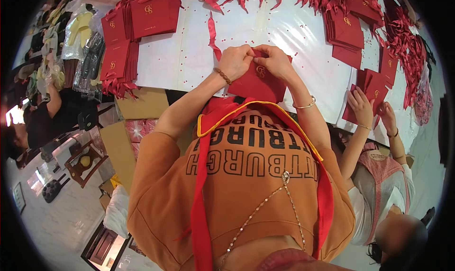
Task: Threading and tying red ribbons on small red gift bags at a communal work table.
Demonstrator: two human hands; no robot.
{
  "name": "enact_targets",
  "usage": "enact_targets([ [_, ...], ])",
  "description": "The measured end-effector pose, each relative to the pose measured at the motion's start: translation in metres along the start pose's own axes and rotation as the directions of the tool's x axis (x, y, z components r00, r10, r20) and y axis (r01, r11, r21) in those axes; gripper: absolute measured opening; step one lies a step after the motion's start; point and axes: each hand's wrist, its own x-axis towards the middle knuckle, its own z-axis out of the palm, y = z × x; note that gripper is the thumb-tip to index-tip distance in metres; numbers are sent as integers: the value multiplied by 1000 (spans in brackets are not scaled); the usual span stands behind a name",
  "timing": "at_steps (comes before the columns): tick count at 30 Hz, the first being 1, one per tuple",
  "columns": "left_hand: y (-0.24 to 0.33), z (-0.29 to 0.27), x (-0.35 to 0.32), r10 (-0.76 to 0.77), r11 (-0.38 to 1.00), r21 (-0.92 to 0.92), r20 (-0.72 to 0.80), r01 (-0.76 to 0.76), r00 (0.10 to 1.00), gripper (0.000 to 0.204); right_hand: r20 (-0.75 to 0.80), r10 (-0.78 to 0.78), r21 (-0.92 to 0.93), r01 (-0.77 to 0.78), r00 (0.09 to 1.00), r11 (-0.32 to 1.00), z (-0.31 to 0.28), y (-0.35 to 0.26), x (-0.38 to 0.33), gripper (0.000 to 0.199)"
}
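Both my hands meet at the top edge of a flat dark red paper bag (pixel 256 85) with a gold emblem, held over the near edge of a white table (pixel 189 58). My left hand (pixel 235 60) pinches the bag's upper left part; a brown bead bracelet sits on that wrist. My right hand (pixel 274 61) grips the upper right part, with a thin gold bangle on the wrist. A red ribbon (pixel 213 38) lies on the table just beyond my left hand.
Stacks of the same red bags (pixel 142 20) sit at the table's far left, more (pixel 348 29) at the far right, with heaps of red ribbons (pixel 407 43) beside them. To my right another person's hands (pixel 362 105) handle a red bag. Cardboard boxes (pixel 128 129) stand below the table's left.
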Motion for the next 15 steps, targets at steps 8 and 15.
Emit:
enact_targets([
  [8, 2, -2, 1, 47, 998, 50, -10, -46, 999, 12, 8, -15, 56, 14, 1000, 998, 1, 8, -1, 36],
  [15, 3, 2, -2, 141, 954, 266, 3, -137, 990, 13, -70, -53, -131, 44, 996, 990, 7, -5, -10, 30],
])
